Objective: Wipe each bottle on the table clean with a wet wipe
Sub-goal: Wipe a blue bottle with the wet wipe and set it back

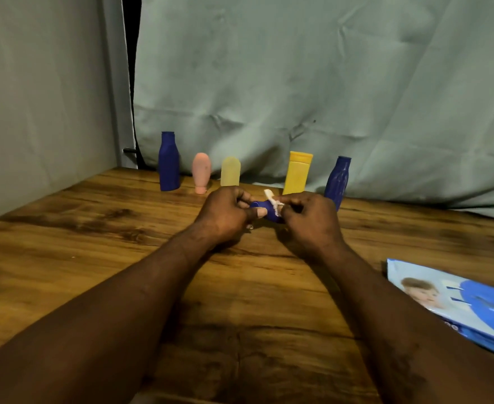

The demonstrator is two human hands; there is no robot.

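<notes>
My left hand (225,214) grips a small dark blue bottle (264,209) lying sideways above the table, mostly hidden between my hands. My right hand (307,220) pinches a white wet wipe (272,201) against that bottle. Along the back of the table stand a tall blue bottle (168,161), a pink bottle (201,172) on its cap, a pale yellow bottle (230,172), a bright yellow bottle (297,173) and another blue bottle (338,180), partly behind my right hand.
A blue pack of wet wipes (458,301) lies flat at the right edge of the wooden table (94,243). A grey-green cloth (298,83) hangs behind the bottles and a wall closes off the left side.
</notes>
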